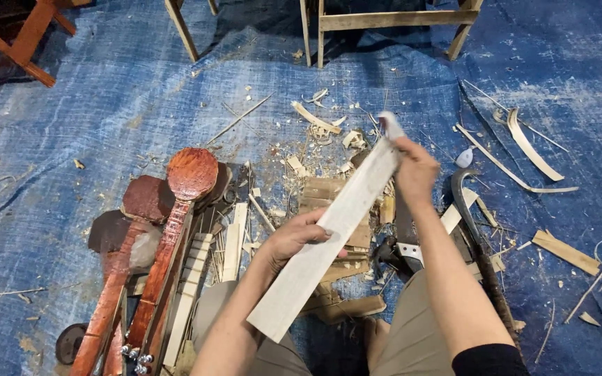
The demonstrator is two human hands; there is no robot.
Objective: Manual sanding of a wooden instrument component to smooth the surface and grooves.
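Hands grip a pale wooden board (pixel 329 233): left hand (pixel 294 237) clamped mid-length, right hand (pixel 416 170) closed on its far end, above a blue tarp (pixel 106 104).

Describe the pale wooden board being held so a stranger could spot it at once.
On the blue tarp, over the heap of wood shavings at the centre, both hands lift one long flat board. The left hand grips its middle and the right hand its far end. Unlike the red-brown, round-headed carved pieces to its left, it is pale and unfinished.
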